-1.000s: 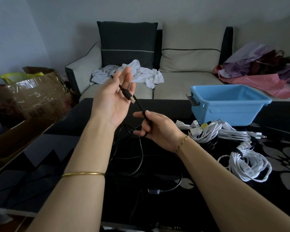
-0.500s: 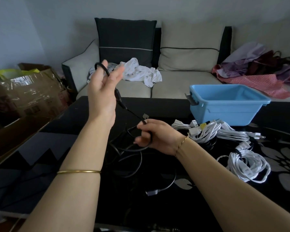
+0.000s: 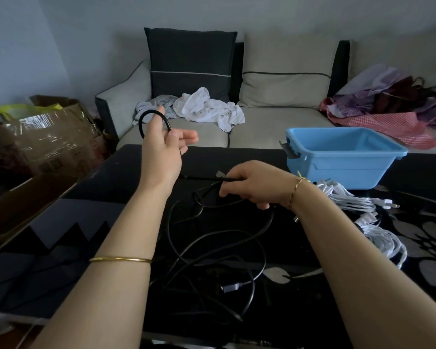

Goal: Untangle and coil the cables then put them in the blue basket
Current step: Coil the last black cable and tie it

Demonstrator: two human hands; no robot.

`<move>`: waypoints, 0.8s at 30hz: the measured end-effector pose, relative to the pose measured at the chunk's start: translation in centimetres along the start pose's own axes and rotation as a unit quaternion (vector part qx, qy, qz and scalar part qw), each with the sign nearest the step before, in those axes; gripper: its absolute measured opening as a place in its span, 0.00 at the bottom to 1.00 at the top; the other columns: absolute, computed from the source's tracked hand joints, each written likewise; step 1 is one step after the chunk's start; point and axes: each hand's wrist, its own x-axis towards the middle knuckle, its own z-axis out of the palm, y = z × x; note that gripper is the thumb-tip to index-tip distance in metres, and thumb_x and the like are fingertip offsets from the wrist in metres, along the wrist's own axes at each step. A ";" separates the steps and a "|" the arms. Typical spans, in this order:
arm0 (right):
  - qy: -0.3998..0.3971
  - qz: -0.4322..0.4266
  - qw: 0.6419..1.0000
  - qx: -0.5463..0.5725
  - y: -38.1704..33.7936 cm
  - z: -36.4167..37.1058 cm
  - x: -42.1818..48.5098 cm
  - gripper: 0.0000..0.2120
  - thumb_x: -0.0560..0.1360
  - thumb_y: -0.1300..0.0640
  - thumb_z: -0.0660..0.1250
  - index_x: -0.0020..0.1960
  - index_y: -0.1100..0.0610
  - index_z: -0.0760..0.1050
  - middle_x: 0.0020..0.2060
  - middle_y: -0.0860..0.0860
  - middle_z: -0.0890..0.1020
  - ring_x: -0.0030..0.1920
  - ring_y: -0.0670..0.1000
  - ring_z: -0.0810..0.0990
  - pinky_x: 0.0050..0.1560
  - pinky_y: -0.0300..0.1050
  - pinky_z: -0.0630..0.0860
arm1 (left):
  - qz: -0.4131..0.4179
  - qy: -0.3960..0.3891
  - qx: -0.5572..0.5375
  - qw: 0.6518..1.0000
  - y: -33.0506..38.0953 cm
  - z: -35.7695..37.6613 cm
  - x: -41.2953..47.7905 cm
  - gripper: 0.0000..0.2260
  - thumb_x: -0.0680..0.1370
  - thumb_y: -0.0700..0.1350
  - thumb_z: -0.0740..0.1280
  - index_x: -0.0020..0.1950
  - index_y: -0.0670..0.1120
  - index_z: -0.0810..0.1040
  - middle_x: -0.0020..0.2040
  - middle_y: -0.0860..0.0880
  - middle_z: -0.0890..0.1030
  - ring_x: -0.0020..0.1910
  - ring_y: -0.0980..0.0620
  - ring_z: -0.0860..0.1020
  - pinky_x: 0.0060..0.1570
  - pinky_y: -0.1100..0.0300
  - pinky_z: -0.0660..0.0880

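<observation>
Spanning the back of the view, a pale grey fabric sofa (image 3: 275, 124) with dark cushions is seen behind a glossy black table (image 3: 136, 172) with a pale flower pattern. A light blue rectangular plastic basket (image 3: 337, 170) is set on the far right part of the table. Bundled white cables (image 3: 350, 200) are laid on the table just in front of the basket, outside it. A thin black cable (image 3: 237, 235) is spread in loose tangled loops across the middle of the table, also outside the basket. One strand of it is gripped by the right hand (image 3: 257, 185), whose fingers are curled round it low over the table, left of the basket. The left hand (image 3: 161, 147) is held higher, its fingers stretched nearly straight, and one loop of the black cable is arched over its upper edge; whether the thumb is pressed on the cable cannot be told.
</observation>
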 end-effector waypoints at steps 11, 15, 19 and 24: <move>0.145 -0.039 0.989 -0.014 0.5 -2.0 -0.6 0.04 0.73 0.56 0.70 0.42 0.56 0.80 0.24 0.44 0.74 0.21 0.42 0.72 0.25 0.32 0.69 | 0.016 -0.130 0.234 0.963 0.2 0.1 -1.0 0.24 0.82 0.38 0.52 0.78 0.51 0.53 0.40 0.51 0.80 0.36 0.53 0.78 0.43 0.60 0.74; 0.223 -0.042 0.971 0.073 1.0 -2.4 -0.5 0.05 0.75 0.60 0.67 0.41 0.56 0.77 0.18 0.49 0.75 0.21 0.47 0.77 0.25 0.32 0.69 | -0.057 -0.269 0.212 0.938 1.0 0.5 -1.9 0.13 0.83 0.40 0.53 0.66 0.45 0.69 0.33 0.47 0.80 0.23 0.53 0.70 0.27 0.62 0.68; 0.277 -0.074 0.952 0.110 0.7 -2.5 -0.6 0.03 0.76 0.61 0.66 0.43 0.57 0.77 0.16 0.44 0.71 0.17 0.45 0.70 0.24 0.37 0.73 | -0.122 -0.335 0.109 0.928 2.2 0.7 -2.8 0.15 0.84 0.49 0.52 0.57 0.42 0.74 0.27 0.46 0.76 0.19 0.54 0.63 0.25 0.61 0.62; 0.283 -0.068 0.929 0.227 2.1 -2.3 0.3 0.08 0.78 0.59 0.62 0.49 0.60 0.79 0.21 0.45 0.66 0.18 0.44 0.61 0.22 0.38 0.64 | -0.192 -0.381 -0.059 0.902 3.8 0.5 -2.9 0.17 0.84 0.46 0.51 0.59 0.36 0.74 0.21 0.50 0.67 0.17 0.58 0.57 0.19 0.66 0.58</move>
